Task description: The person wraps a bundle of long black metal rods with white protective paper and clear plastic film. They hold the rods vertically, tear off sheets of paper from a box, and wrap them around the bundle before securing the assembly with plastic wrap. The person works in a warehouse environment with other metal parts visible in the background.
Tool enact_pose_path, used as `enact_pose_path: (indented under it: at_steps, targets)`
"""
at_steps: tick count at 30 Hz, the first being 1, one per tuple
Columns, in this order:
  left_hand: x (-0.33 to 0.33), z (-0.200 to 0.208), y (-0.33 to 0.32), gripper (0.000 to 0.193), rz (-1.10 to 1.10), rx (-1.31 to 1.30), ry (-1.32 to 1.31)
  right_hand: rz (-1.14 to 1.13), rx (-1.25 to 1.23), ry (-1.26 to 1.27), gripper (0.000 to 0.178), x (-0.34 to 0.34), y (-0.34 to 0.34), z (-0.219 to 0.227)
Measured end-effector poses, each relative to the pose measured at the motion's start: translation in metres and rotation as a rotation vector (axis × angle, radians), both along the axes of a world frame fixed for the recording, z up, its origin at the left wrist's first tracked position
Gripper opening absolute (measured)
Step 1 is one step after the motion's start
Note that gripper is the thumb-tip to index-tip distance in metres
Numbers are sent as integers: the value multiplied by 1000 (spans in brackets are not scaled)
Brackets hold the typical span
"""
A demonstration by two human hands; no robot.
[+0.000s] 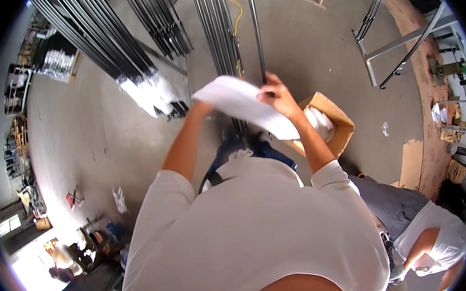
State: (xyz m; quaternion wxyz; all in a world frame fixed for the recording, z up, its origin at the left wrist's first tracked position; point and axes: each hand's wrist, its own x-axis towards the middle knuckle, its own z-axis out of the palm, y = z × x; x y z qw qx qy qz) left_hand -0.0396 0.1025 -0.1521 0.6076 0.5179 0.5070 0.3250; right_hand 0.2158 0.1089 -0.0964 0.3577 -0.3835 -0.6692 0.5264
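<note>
A long, thin white sheet (235,98), flexible like foam or plastic, is stretched out in front of me. My left hand (203,108) is closed on its left end; the hand is blurred and its fingers are partly hidden. My right hand (279,98) has its fingers curled around the near end of a slim black rod (256,30), beside the sheet's upper edge. From there the sheet's other end droops under my right forearm. A bundle of dark rods (218,30) stretches away from me just left of that rod, its near part covered by the sheet.
An open cardboard box (342,124) with white wrapping (320,123) stands by my right forearm. To the left, a rod bundle (87,34) has clear-and-white wrapping (145,95) at its near end. Another person (411,225) bends at lower right. A metal frame (369,63) stands far right.
</note>
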Motion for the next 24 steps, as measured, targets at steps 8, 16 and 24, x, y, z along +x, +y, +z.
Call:
enact_pose_path:
  at_steps: [8, 16, 24]
  targets:
    - [7, 8, -3, 36, 245, 293, -34, 167, -318, 81, 13, -52, 21, 26]
    - [11, 7, -1, 36, 244, 237, -86, 89, 83, 45, 5, -61, 8, 6]
    - [37, 6, -12, 37, 253, 114, -226, -419, 200, -22, 12, -72, 17, 83]
